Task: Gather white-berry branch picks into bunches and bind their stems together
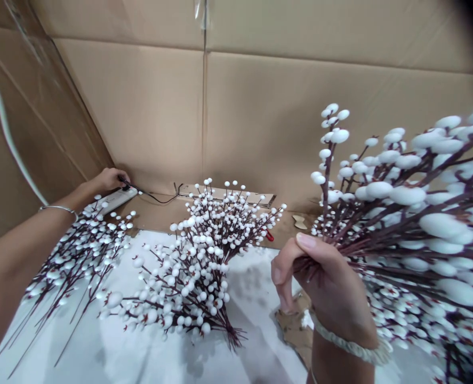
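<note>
Up against the cardboard wall [140, 106], the left hand [108, 180] is pinching a thin black cord [152, 197] by a white power strip [114, 200], while the right hand [328, 277] is clamped shut around the dark, twiggy stems of a bunch of round white foam berries [412, 213]. Another bunch [192, 266] is lying on a white sheet [252, 341].

The left hand [108, 180] sits at the back left, on a cable [152, 197] that runs along the foot of the cardboard wall [140, 106], just beside a power strip [114, 200]. On the counter [256, 341], one bunch of artificial berry stems [74, 261] lies below the left forearm [24, 240], and a second bunch [188, 272] lies to its right, mid-counter. The right hand [330, 282] holds a third bunch [412, 197] up at the right, above a scrap of cardboard [294, 330].
</note>
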`<state>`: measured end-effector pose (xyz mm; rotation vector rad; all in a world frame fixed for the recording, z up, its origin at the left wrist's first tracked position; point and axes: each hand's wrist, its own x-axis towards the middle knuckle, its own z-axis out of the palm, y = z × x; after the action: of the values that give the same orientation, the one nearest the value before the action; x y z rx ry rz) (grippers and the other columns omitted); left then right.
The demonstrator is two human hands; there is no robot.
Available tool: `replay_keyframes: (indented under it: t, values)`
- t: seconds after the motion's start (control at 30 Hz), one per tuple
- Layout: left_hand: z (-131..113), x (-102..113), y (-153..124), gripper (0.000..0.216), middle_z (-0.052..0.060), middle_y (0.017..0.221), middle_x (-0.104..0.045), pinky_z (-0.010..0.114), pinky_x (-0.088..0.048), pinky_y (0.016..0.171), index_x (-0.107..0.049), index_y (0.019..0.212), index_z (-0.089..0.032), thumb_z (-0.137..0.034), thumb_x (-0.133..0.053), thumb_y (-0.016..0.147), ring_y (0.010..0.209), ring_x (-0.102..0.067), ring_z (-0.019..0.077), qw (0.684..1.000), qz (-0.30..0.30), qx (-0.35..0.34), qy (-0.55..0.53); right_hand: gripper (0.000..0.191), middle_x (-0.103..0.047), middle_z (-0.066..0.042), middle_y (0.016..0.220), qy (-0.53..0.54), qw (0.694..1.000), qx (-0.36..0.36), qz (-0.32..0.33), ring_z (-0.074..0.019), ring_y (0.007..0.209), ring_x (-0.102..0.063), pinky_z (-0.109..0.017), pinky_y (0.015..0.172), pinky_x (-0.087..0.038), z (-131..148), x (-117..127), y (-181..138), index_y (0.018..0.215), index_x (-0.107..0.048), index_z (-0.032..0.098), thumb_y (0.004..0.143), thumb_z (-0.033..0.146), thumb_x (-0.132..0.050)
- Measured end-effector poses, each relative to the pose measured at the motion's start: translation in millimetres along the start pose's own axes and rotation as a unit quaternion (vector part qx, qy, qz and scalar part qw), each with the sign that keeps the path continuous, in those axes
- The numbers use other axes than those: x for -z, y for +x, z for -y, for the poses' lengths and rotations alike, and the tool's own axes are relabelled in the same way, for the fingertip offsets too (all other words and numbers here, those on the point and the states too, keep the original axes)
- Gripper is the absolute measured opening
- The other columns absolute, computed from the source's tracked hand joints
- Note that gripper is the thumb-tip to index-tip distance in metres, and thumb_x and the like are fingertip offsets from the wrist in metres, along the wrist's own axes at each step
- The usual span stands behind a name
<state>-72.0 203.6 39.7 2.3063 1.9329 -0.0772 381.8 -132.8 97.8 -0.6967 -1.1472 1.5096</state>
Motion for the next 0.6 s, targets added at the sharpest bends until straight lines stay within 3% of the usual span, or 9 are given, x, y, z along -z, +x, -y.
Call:
replay_keyframes:
  t: [0.6]
  values:
    - [5.0, -5.4, 6.1, 0.023, 0.005, 0.096, -0.068, 0.039, -0.051, 0.091, -0.066, 0.097, -0.011, -0.034, -0.063, 0.092, 0.093, -0.064, 0.0181, 0.999, -0.001, -0.031, -0.006, 0.046, -0.067, -0.004, 0.050, -0.020, 0.999, -0.040, 0.009, -0.0124, 0.040, -0.062, -0.020, 0.044, -0.049, -9.7, -6.6, 10.2, 0.067, -0.073, 0.014, 0.095, 0.040, -0.048]
